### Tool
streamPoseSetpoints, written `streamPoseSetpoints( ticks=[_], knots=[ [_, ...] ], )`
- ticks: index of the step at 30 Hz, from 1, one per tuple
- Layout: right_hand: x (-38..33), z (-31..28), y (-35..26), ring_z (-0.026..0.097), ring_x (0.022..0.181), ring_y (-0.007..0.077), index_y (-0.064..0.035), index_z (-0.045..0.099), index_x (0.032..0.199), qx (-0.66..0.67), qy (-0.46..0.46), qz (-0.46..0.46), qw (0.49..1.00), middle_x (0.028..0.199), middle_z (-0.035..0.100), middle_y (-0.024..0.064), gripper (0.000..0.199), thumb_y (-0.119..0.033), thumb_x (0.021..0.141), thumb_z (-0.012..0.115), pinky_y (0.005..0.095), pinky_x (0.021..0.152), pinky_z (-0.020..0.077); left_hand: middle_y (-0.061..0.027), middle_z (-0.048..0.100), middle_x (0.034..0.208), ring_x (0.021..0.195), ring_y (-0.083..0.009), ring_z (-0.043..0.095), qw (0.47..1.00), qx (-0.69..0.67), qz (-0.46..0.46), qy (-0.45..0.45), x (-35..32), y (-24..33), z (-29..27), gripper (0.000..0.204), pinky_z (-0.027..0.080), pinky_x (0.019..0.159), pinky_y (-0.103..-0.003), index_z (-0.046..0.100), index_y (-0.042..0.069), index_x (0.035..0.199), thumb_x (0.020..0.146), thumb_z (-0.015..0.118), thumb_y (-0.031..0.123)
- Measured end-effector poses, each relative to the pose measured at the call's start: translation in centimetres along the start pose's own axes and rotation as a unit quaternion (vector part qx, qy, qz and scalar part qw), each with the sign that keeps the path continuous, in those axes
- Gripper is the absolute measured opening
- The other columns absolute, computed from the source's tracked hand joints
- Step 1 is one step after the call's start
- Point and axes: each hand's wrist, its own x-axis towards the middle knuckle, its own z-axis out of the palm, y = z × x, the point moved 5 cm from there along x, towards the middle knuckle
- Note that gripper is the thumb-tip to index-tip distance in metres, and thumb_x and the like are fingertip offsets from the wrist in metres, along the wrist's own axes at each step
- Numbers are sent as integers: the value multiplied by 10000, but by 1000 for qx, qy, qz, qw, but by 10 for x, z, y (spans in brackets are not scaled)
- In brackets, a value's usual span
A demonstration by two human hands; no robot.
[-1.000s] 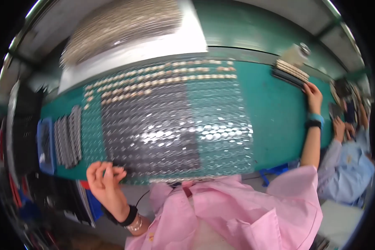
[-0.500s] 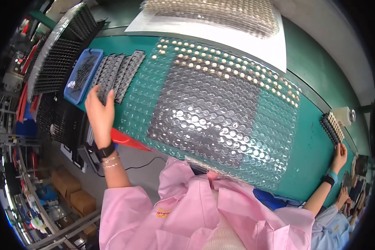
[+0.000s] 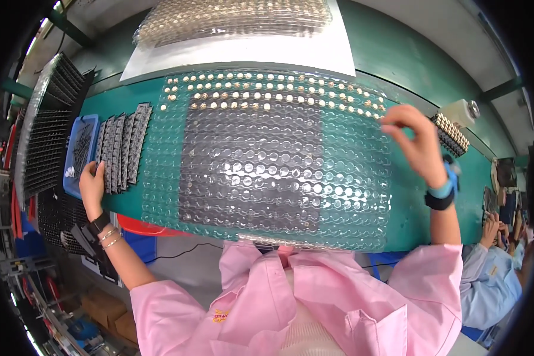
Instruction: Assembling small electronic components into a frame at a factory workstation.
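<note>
A large clear plastic blister tray with rows of round pockets lies in front of me. Small round beige pieces fill part of its far rows. Over the tray's right end, my right hand is closed in a pinch; whatever its fingertips hold is too small to make out. My left hand rests at the left, its thumb slightly apart from the curled fingers. It is beside the leftmost of several dark patterned strips, and a blue bin of thin dark pieces borders it.
Behind the tray, a stack of filled blister trays lies on a white sheet. To the right are a block of black and beige pieces and a white bottle. Black racks stand left. A co-worker's blue sleeve shows at right.
My right hand has moved from the block of pieces to over the tray's right end. My left hand has come down beside the strips, its fingers nearer together. The whole view has turned.
</note>
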Motion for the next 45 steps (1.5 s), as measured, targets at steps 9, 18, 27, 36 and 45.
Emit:
streamPoseSetpoints(
  ticks=[9, 18, 27, 36, 45],
  knots=[
    [96, 101, -50, 491, 793, 250, -52, 595, 820, -95, -47, -218, 970, 817, 525, 69, 130, -8, 700, 572, 324, 669, 425, -185, 600, 860, 797, -287, 584, 992, -105, -21, -60, 23, -10, 5, 420, 443, 706, -323, 550, -48, 988, 757, 600, 299],
    [111, 117, -60, 471, 777, 249, -37, 535, 781, -114, -126, -256, 952, 787, 496, 76, 83, -9, 706, 557, 326, 683, 408, -177, 596, 822, 770, -308, 581, 999, 1, 40, -26, 12, 15, -11, 295, 447, 664, -337, 565, -20, 920, 756, 594, 223],
    [101, 107, -64, 478, 721, 197, -14, 458, 809, -14, -141, -155, 978, 782, 468, 77, 111, 16, 748, 546, 282, 606, 408, -156, 593, 790, 710, -222, 577, 999, 4, 52, -2, 5, 25, -7, 412, 442, 642, -294, 545, -48, 918, 768, 584, 334],
    [87, 99, -65, 473, 650, 104, -5, 448, 793, 134, -227, -77, 962, 793, 503, 54, 98, 6, 769, 542, 231, 605, 407, -109, 556, 819, 770, -169, 529, 991, -128, -24, 9, 12, 19, -2, 441, 429, 689, -267, 506, -29, 878, 690, 680, 330],
    [80, 88, -70, 478, 709, 92, 14, 508, 890, 195, -221, -48, 954, 826, 525, 48, 107, -13, 791, 535, 220, 641, 411, -84, 551, 799, 722, -192, 539, 994, -63, -41, 74, 11, 24, -16, 622, 438, 661, -286, 483, -60, 1011, 604, 738, 336]
  ],
)
